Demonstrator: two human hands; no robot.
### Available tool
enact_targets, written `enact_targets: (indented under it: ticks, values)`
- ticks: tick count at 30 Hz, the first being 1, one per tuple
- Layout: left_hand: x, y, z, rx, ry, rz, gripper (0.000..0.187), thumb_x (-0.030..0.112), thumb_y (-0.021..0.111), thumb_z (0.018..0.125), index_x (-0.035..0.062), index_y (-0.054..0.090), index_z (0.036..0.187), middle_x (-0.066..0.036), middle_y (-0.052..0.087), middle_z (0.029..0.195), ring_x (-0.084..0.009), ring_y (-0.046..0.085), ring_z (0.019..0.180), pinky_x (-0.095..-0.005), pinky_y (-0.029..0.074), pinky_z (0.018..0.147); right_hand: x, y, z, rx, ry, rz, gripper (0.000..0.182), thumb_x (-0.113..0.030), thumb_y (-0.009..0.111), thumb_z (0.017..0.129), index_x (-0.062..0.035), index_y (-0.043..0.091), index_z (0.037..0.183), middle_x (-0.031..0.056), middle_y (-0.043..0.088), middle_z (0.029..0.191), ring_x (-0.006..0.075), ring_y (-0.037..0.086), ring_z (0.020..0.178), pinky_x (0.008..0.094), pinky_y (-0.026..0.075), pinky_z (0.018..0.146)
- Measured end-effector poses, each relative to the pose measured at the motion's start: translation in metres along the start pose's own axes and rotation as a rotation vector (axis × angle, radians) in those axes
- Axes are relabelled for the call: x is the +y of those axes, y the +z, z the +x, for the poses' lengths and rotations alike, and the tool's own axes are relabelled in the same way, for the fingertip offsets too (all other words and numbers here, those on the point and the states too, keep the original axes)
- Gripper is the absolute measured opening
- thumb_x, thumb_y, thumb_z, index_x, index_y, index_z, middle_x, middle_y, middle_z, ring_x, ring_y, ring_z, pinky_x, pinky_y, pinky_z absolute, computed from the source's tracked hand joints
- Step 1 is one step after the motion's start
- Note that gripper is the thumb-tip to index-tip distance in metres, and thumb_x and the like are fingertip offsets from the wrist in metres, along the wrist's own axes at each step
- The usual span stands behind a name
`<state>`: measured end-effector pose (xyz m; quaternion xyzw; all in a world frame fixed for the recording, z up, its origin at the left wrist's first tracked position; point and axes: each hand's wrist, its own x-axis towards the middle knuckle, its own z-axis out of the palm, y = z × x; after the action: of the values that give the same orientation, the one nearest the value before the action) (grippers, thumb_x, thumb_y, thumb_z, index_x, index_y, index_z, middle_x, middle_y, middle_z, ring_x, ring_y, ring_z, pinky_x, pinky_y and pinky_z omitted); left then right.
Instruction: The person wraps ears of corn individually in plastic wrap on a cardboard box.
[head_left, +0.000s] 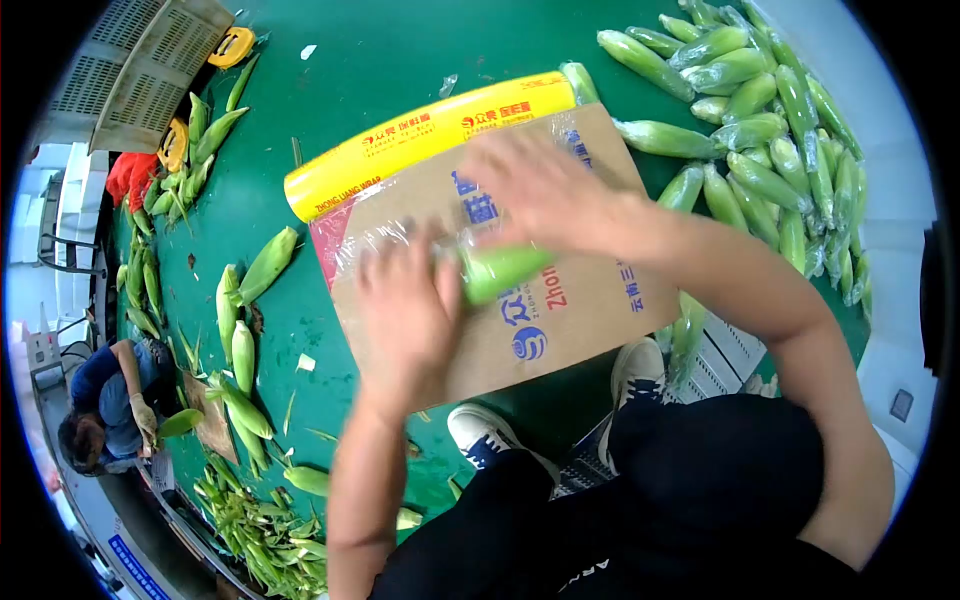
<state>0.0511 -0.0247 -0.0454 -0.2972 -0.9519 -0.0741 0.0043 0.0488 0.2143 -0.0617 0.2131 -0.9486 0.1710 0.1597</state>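
Heap of wrapped corn [770,120] far right, loose husked ears [240,330] left — a seated person [110,405], grey crates [140,60].

Green-husked corn cob [503,270], lying crosswise on clear cling film [400,235] spread over a brown cardboard sheet [580,300]; film partly covers the cob.

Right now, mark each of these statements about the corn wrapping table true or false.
1. Both hands are on one corn cob lying on the cardboard sheet. True; left hand, right hand.
2. The cling film roll has a red box. False; it is yellow.
3. The table is green. True.
4. The pile of wrapped corn lies at the upper left. False; it lies at the upper right.
5. Another person is at the lower left. True.
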Motion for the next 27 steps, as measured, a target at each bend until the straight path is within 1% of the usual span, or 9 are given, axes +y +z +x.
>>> enact_targets:
  ticks: [4, 7, 11, 13, 16, 19, 20, 24, 27]
  values:
    - [-0.047, -0.001, 0.112, 0.090, -0.218, 0.080, 0.053, 0.046, 0.066, 0.095, 0.0141, 0.060, 0.137, -0.014, 0.065, 0.131, -0.0358, 0.059, 0.123, -0.0518, 0.048, 0.102, 0.027, -0.010, 0.038, -0.362, 0.061, 0.089, 0.074, -0.066, 0.066, 0.088, -0.0028, 0.058, 0.127, 0.0139, 0.059, 0.123, 0.0319, 0.059, 0.116, 0.0435, 0.053, 0.092]
    - [-0.035, -0.028, 0.114, 0.127, -0.091, -0.372, 0.052, 0.039, 0.075, 0.092, 0.0106, 0.063, 0.133, -0.016, 0.066, 0.132, -0.0366, 0.063, 0.121, -0.0483, 0.051, 0.101, 0.022, 0.010, 0.020, 0.051, -0.174, -0.105, 0.071, -0.060, 0.077, 0.080, -0.0013, 0.061, 0.116, 0.0148, 0.062, 0.111, 0.0344, 0.062, 0.108, 0.0458, 0.054, 0.089]
    - [-0.014, -0.010, 0.083, 0.185, 0.310, 0.039, 0.072, 0.030, 0.084, 0.079, 0.0114, 0.055, 0.143, -0.014, 0.064, 0.138, -0.0356, 0.063, 0.123, -0.0460, 0.051, 0.103, 0.044, 0.020, 0.037, -0.159, 0.000, 0.101, 0.066, -0.046, 0.086, 0.075, 0.0018, 0.064, 0.115, 0.0183, 0.063, 0.109, 0.0349, 0.066, 0.103, 0.0443, 0.055, 0.087]
    - [-0.005, -0.017, 0.068, 0.112, 0.333, 0.119, 0.086, 0.030, 0.088, 0.072, 0.0139, 0.051, 0.148, -0.012, 0.065, 0.139, -0.0351, 0.063, 0.122, -0.0446, 0.051, 0.104, 0.038, 0.017, 0.025, -0.412, 0.045, 0.386, 0.065, -0.052, 0.079, 0.082, 0.0026, 0.065, 0.114, 0.0236, 0.065, 0.108, 0.0399, 0.066, 0.100, 0.0474, 0.054, 0.090]
    - [0.013, -0.035, 0.047, -0.442, 0.180, 0.004, 0.069, 0.027, 0.086, 0.069, 0.0119, 0.059, 0.131, -0.016, 0.070, 0.121, -0.0367, 0.069, 0.106, -0.0476, 0.056, 0.092, 0.008, -0.030, 0.026, -1.089, 0.147, 0.515, 0.062, -0.049, 0.072, 0.092, 0.0007, 0.063, 0.127, 0.0259, 0.067, 0.121, 0.0431, 0.063, 0.114, 0.0452, 0.052, 0.100]
    - [0.022, -0.050, 0.058, -0.627, 0.108, -0.084, 0.061, 0.023, 0.083, 0.066, 0.0101, 0.063, 0.123, -0.019, 0.073, 0.106, -0.0382, 0.070, 0.100, -0.0473, 0.057, 0.087, 0.032, -0.016, 0.055, -0.634, -0.014, 0.403, 0.051, -0.042, 0.059, 0.101, -0.0071, 0.061, 0.139, 0.0211, 0.065, 0.136, 0.0394, 0.061, 0.125, 0.0439, 0.050, 0.106]
    - [0.022, -0.055, 0.063, -0.684, 0.069, -0.093, 0.060, 0.022, 0.083, 0.065, 0.0094, 0.064, 0.121, -0.019, 0.073, 0.102, -0.0388, 0.070, 0.099, -0.0471, 0.057, 0.086, 0.036, 0.027, 0.051, -0.201, -0.268, 0.421, 0.045, -0.037, 0.048, 0.106, -0.0194, 0.059, 0.145, 0.0080, 0.059, 0.149, 0.0304, 0.053, 0.139, 0.0477, 0.041, 0.117]
    - [0.004, -0.056, 0.067, -0.730, 0.232, -0.377, 0.048, 0.026, 0.078, 0.068, 0.0035, 0.069, 0.109, -0.023, 0.071, 0.107, -0.0416, 0.069, 0.099, -0.0474, 0.056, 0.090, 0.026, 0.073, 0.032, -0.314, -0.500, 0.070, 0.053, -0.045, 0.045, 0.105, -0.0319, 0.048, 0.156, -0.0150, 0.033, 0.168, 0.0149, 0.021, 0.159, 0.0577, 0.007, 0.130]
    - [0.006, -0.028, 0.033, -0.899, 0.348, -0.402, 0.057, 0.030, 0.080, 0.068, 0.0028, 0.068, 0.116, -0.024, 0.071, 0.107, -0.0415, 0.069, 0.100, -0.0471, 0.055, 0.090, 0.023, 0.073, 0.027, -0.332, -0.479, 0.129, 0.055, -0.050, 0.044, 0.106, -0.0314, 0.047, 0.157, -0.0140, 0.034, 0.168, 0.0155, 0.021, 0.159, 0.0558, 0.005, 0.131]
